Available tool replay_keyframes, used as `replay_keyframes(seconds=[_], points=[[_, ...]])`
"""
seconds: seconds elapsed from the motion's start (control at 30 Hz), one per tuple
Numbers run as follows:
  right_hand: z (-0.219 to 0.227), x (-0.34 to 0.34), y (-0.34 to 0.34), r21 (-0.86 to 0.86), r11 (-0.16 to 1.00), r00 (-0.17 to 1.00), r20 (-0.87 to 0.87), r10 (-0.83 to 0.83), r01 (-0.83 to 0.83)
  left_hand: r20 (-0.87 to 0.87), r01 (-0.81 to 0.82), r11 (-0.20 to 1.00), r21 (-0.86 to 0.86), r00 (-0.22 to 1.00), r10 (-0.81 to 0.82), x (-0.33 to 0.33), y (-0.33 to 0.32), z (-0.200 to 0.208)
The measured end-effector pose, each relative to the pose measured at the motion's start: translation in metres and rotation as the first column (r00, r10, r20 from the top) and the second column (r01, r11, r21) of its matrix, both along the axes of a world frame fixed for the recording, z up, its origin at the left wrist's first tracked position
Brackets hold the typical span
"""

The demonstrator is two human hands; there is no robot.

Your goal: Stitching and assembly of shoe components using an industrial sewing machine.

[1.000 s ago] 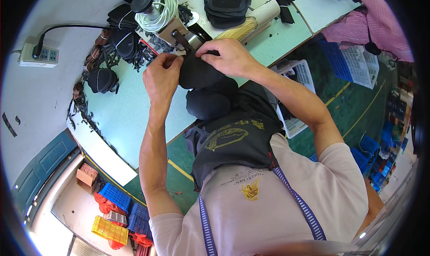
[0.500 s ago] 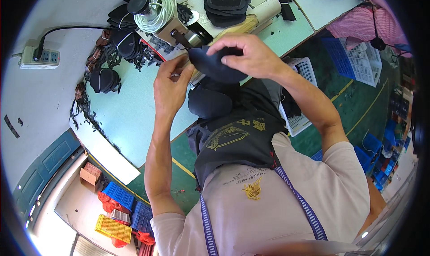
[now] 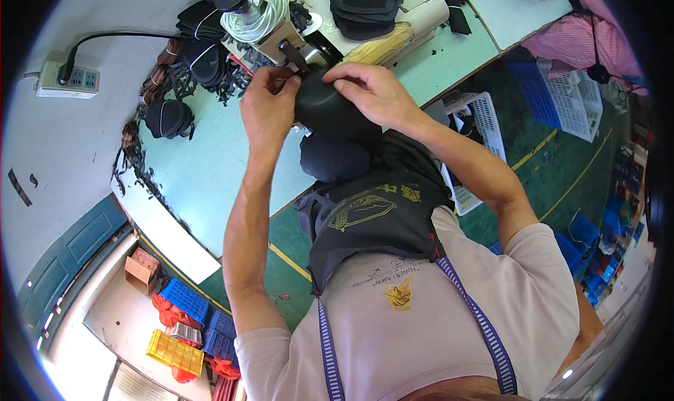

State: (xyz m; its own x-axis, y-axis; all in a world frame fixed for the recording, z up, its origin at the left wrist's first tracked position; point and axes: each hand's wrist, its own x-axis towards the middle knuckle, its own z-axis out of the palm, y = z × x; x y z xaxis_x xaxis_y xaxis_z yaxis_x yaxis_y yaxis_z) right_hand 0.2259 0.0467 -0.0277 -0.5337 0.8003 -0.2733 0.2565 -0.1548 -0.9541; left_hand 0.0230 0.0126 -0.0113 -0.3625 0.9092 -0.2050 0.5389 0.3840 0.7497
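Note:
A dark, rounded fabric piece [image 3: 324, 109] lies under the front of a machine [image 3: 303, 52] that looks like a sewing machine. My left hand [image 3: 269, 109] pinches its left edge, thumb against fingers, close beside the machine's metal parts. Fingers bent, my right hand [image 3: 375, 95] grips the upper right edge of the same piece. Just below, at the table's edge above my apron, another dark rounded piece [image 3: 333, 159] hangs. The fingertips of both hands partly hide the spot where the fabric meets the machine.
Coiled pale cord [image 3: 256, 11] sits on the machine. Stacked black pieces [image 3: 365, 4] lie behind it, and a tied black bundle [image 3: 169, 119] rests at left among scraps. A white crate [image 3: 486, 123] stands right of my lap. The wall holds a power strip [image 3: 67, 80].
My right hand has lowered the fabric piece from a tilted, raised position and turned it flatter toward the machine. My left hand has closed on its left edge.

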Motion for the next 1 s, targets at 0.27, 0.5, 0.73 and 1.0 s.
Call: replay_keyframes(seconds=[0.27,0.5,0.73,1.0], points=[[0.022,0.014,-0.009,0.021,0.998,0.996,-0.063,-0.058,0.059,0.446,-0.012,0.993,-0.119,0.893,0.064,0.003,-0.023,0.013],[0.010,-0.007,-0.027,-0.256,0.967,0.975,-0.213,-0.056,0.000,0.270,0.046,0.983,-0.177,0.963,0.004,-0.013,-0.017,0.010],[0.006,-0.027,-0.024,-0.502,0.865,0.943,-0.285,-0.173,0.007,-0.207,0.105,0.964,-0.244,0.966,-0.158,-0.019,0.009,0.020],[0.024,-0.001,0.022,0.647,0.757,0.982,0.063,-0.177,0.095,-0.144,-0.021,1.000,0.018,0.989,0.023,0.014,-0.016,0.001]])
